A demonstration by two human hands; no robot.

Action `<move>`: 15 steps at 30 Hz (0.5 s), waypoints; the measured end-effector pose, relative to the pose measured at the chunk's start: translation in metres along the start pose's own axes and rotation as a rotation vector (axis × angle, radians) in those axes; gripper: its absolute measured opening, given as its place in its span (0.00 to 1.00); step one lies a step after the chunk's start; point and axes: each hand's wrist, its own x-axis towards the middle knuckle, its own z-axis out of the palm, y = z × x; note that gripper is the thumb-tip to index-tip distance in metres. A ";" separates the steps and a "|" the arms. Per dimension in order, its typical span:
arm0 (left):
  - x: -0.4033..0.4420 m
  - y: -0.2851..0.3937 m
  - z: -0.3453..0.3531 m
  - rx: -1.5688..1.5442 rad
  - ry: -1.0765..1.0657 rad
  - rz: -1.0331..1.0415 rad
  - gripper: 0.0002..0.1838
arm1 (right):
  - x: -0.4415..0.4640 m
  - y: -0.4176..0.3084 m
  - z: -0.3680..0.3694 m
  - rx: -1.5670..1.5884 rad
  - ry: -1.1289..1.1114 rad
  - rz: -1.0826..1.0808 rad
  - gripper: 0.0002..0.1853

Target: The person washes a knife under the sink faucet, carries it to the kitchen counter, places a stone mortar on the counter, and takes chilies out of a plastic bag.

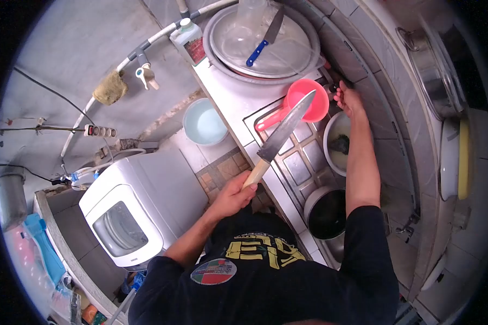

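Note:
My left hand [235,194] is closed around the pale handle of a large kitchen knife [281,134]. Its long blade points up and to the right, overlapping a red plastic dipper [321,108] in the view. Beyond the dipper, my right hand [350,101] has its fingers curled by a small dark object [334,86] that I cannot make out. Below the right hand, partly behind the forearm, is a white bowl [328,142] with something dark in liquid. A second knife [267,39] with a blue handle lies across the large metal basin.
The large metal basin [216,64] and a white bottle [188,39] stand on the tiled counter [230,103]. Along the sink [297,167] is a dark-filled pot [310,210]. A light-blue bucket [205,122] and a white washing machine [162,187] are on the left.

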 end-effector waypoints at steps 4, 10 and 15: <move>-0.001 0.004 0.004 -0.005 0.000 0.002 0.10 | 0.007 0.008 -0.005 0.059 -0.063 -0.035 0.18; -0.003 0.000 0.003 0.068 -0.049 0.027 0.13 | 0.000 -0.002 -0.008 -0.031 -0.026 -0.029 0.23; -0.012 0.000 0.008 0.088 0.050 0.021 0.11 | -0.018 0.026 -0.046 0.363 0.014 0.097 0.25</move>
